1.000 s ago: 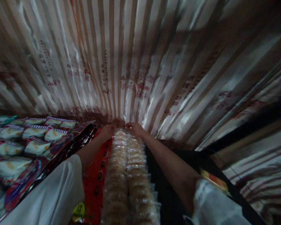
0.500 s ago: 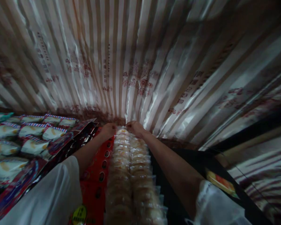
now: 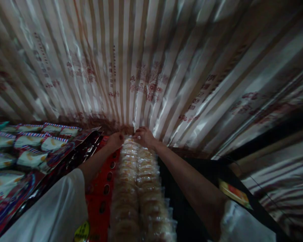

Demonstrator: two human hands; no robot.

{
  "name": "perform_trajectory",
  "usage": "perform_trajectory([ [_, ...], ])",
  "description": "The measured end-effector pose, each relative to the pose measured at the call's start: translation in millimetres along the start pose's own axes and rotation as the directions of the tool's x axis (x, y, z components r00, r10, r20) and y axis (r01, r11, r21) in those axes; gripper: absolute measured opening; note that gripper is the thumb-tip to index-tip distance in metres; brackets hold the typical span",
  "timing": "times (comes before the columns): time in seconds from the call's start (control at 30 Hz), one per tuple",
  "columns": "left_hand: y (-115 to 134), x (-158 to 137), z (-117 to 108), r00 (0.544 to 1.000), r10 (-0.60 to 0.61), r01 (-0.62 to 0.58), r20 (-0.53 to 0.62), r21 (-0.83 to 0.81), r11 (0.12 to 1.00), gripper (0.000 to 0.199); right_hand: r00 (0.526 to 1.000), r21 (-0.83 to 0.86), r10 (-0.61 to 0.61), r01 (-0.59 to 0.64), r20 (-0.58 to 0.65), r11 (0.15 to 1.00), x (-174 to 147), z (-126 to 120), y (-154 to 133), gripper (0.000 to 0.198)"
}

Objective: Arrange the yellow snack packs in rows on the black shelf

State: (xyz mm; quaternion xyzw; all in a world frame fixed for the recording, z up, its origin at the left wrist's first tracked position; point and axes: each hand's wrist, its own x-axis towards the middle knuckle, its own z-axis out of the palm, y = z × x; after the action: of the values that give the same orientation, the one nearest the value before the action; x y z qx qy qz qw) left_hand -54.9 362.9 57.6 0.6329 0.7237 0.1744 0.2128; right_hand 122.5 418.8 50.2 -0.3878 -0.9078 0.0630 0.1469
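The black desk (image 3: 207,168) carries two side-by-side rows of clear-wrapped round pieces (image 3: 146,188), red packaging (image 3: 97,211) just left of them, pale packets (image 3: 31,158) farther left, and a yellow-and-red packet (image 3: 234,194) toward the right

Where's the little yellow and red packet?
In the head view, the yellow and red packet lies on the black surface at the right, just above the right sleeve and well right of the two clear-wrapped rows.

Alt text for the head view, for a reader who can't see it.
A person's left hand and right hand are at the far end of two rows of clear-wrapped items, with red packaging on the left and striped sheeting beyond.
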Motion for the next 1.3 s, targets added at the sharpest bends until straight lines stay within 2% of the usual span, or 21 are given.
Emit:
perform_trajectory([
  [0.13, -2, 1, 3, 1.000, 0.000, 0.000, 0.002, -0.039, 0.999, 0.015, 0.997, -0.020, 0.004, -0.003, 0.077, 1.000, 4, 3, 0, 0.003],
  [0.27, -6, 3, 2, 1.000, -0.009, 0.007, -0.029, -0.075, 0.997, 0.019, 0.999, -0.040, -0.016, 0.017, 0.034, 0.999, 6, 2, -3, 0.008],
  [0.37, -11, 5, 0, 0.998, -0.052, 0.049, -0.041, -0.086, 0.995, 0.021, 0.999, -0.060, 0.040, -0.039, 0.014, 0.997, 5, 1, -7, 0.011],
  [0.47, -16, 4, -1, 0.998, -0.057, 0.060, 0.027, -0.106, 0.993, 0.023, 0.993, -0.070, 0.114, -0.111, 0.031, 0.991, 2, 1, -12, 0.011],
  [0.57, -17, 0, 0, 0.992, 0.012, 0.008, 0.129, -0.150, 0.989, 0.020, 0.987, -0.057, 0.152, -0.150, 0.043, 0.987, -2, 0, -17, 0.012],
  [0.63, -16, -2, 1, 0.988, 0.044, -0.020, 0.148, -0.161, 0.987, 0.013, 0.987, -0.038, 0.160, -0.159, 0.029, 0.987, -5, -2, -19, 0.011],
  [0.7, -13, -4, 2, 0.990, 0.054, -0.033, 0.130, -0.160, 0.986, 0.011, 0.992, -0.015, 0.122, -0.122, -0.018, 0.992, -8, -4, -19, 0.009],
  [0.77, -9, -6, 3, 0.994, 0.059, -0.043, 0.095, -0.159, 0.986, 0.013, 0.998, -0.007, 0.033, -0.033, -0.056, 0.999, -12, -7, -18, 0.009],
  [0.87, -5, -7, 4, 0.997, 0.067, -0.059, 0.043, -0.159, 0.985, 0.015, 0.998, -0.032, -0.056, 0.055, -0.022, 0.998, -15, -11, -18, 0.014],
  [0.97, -3, -7, 3, 0.998, 0.056, -0.054, 0.007, -0.148, 0.988, 0.015, 0.999, -0.052, -0.007, 0.010, 0.049, 0.999, -15, -13, -22, 0.009],
  [1.1, -9, -7, -2, 0.999, -0.005, 0.000, -0.042, -0.114, 0.994, 0.018, 0.996, -0.068, 0.076, -0.074, 0.035, 0.995, -13, -13, -30, 0.008],
  [1.2, -17, -10, -5, 0.999, 0.014, -0.009, 0.050, -0.086, 0.996, 0.024, 0.996, -0.078, 0.083, -0.080, 0.042, 0.994, -13, -12, -33, 0.009],
  [1.3, -22, -15, -4, 0.974, 0.127, -0.105, 0.186, -0.122, 0.987, 0.018, 0.994, -0.077, 0.106, -0.102, 0.039, 0.992, -13, -12, -35, 0.008],
])
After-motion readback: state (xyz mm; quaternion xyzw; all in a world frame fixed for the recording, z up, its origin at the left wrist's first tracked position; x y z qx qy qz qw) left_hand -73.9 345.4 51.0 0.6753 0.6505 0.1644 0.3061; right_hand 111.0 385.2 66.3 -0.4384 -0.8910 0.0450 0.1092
